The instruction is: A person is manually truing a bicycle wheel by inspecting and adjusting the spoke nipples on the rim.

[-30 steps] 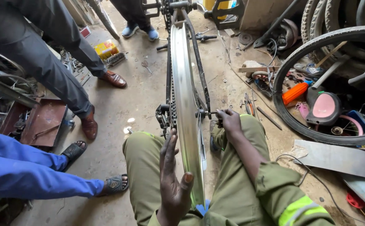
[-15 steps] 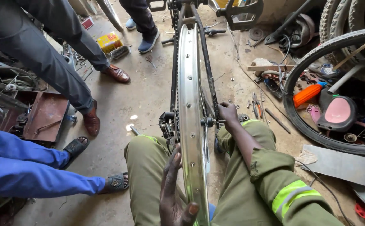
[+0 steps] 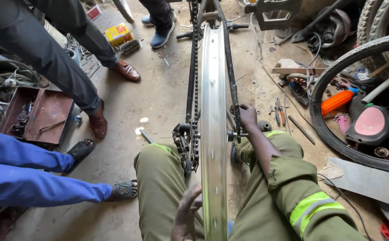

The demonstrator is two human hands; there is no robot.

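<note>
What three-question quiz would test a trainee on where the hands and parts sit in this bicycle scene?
1. True or false: the right hand is at the axle on the right side of the bare wheel rim.
2. What does the left hand touch? A) the chain B) the wheel rim's near edge C) the orange tool
3. Which part runs along the rim's left side?

Key: 1 true. 2 B. 3 The chain, down to the derailleur.
</note>
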